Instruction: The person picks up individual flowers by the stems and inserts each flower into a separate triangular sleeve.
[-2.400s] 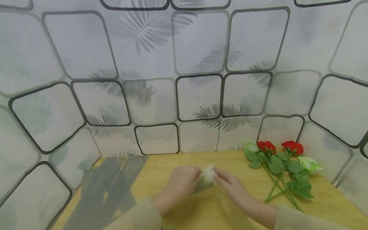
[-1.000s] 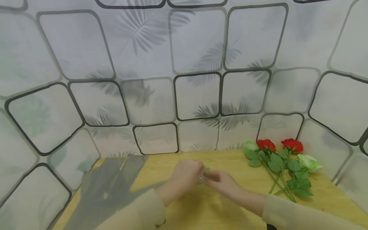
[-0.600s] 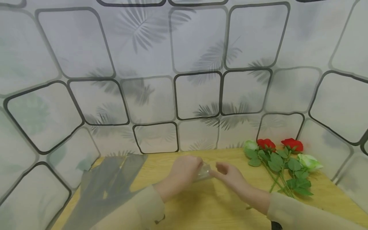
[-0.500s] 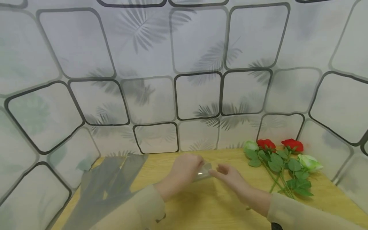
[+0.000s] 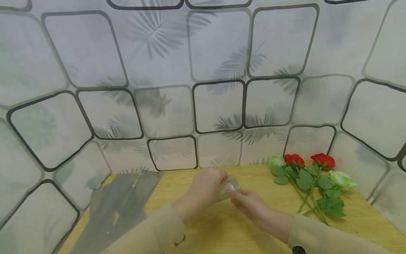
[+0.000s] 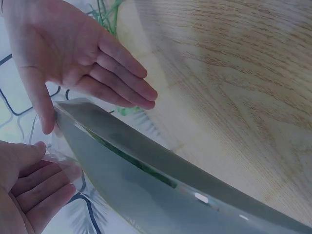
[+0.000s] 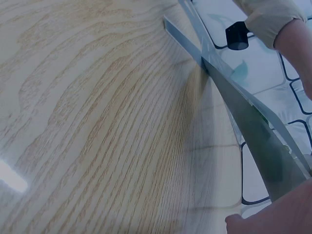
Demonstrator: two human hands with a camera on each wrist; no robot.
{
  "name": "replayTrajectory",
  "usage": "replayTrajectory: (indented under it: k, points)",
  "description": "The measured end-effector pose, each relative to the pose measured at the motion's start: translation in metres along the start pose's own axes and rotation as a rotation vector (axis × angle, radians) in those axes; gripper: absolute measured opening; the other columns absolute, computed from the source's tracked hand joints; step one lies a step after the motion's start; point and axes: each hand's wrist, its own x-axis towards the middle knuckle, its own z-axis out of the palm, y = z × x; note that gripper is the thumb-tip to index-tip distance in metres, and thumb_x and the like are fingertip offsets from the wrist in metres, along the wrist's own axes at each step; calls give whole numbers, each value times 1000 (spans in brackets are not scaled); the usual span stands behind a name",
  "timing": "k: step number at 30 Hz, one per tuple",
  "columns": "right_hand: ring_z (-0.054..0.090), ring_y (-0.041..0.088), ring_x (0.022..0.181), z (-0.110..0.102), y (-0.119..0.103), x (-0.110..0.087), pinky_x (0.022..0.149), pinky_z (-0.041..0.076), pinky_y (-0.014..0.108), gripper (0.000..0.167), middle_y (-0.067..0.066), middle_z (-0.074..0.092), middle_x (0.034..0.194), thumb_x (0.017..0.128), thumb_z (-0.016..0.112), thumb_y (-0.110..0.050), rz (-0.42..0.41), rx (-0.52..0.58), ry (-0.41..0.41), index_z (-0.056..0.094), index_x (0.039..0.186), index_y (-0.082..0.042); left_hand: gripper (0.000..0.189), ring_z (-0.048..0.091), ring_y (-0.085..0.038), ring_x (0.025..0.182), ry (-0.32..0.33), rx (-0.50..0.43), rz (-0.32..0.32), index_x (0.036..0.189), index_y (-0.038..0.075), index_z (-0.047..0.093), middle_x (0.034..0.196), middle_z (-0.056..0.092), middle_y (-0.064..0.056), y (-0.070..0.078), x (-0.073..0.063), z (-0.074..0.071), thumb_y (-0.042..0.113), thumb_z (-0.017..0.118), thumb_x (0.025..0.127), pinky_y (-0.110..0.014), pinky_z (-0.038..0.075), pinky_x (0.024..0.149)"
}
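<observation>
My left hand (image 5: 206, 185) pinches a grey translucent wrapping sheet (image 5: 234, 183) above the middle of the table. In the left wrist view the sheet (image 6: 131, 190) is folded over with two layers apart along a long edge, and the left fingers (image 6: 44, 187) curl at a clear piece of film by its corner. My right hand (image 5: 248, 206) meets the sheet's right end; its thumb touches the corner while the other fingers (image 6: 117, 80) lie straight and apart from it. The right wrist view shows the sheet (image 7: 248, 129) slanting down toward the right hand (image 7: 278, 217).
Several grey translucent sheets (image 5: 117, 208) lie overlapping on the left of the wooden table (image 5: 219, 233). At the right lie red roses (image 5: 293, 160) and pale green roses (image 5: 342, 180) with crossed stems. A patterned cloth (image 5: 171, 106) walls the back and sides.
From just off the sheet's edge, my right hand has come left and slightly down onto its end. The end now tilts up more between the hands. Earlier it looked whitish and crumpled.
</observation>
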Motion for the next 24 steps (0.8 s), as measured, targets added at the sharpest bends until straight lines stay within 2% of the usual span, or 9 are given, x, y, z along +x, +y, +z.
replayTrajectory:
  k: [4,9,13,17,20,24]
  points:
    - [42,52,150,0,2,2,126,36,57,80,43,36,159,109,58,-29,30,112,-42,20,152,27,13,71,-6,62,46,6,34,88,18,82,77,80,8,0,-1,1,27,81,96,-18,53,52]
    - [63,37,136,-2,5,3,121,46,49,69,36,54,149,110,55,-18,3,240,-108,22,153,25,10,73,-7,66,31,-29,52,92,16,83,82,82,6,0,-3,2,26,82,95,-19,55,56]
    - [71,18,114,-1,7,2,107,59,34,62,19,66,133,109,56,-10,-7,278,-77,27,150,25,12,79,-12,81,-38,-101,9,101,13,83,95,84,3,-2,-6,3,24,80,96,-24,62,69]
    - [72,10,101,0,8,0,95,62,22,58,17,67,126,108,55,-6,-7,272,-18,30,149,26,21,80,-19,99,-144,-218,-91,113,10,81,111,83,-3,-13,-11,4,25,77,99,-31,65,83]
    - [73,8,96,-2,8,0,92,62,19,57,16,69,122,107,55,-4,-20,264,-6,31,149,26,31,79,-25,105,-202,-303,-157,119,7,78,118,81,-8,-30,-17,9,30,77,99,-39,66,88]
    - [73,6,89,-5,9,1,87,62,17,55,9,71,109,106,56,-2,-31,270,7,33,147,26,48,77,-31,112,-286,-407,-206,129,2,72,125,78,-15,-59,-30,17,37,78,97,-48,63,96]
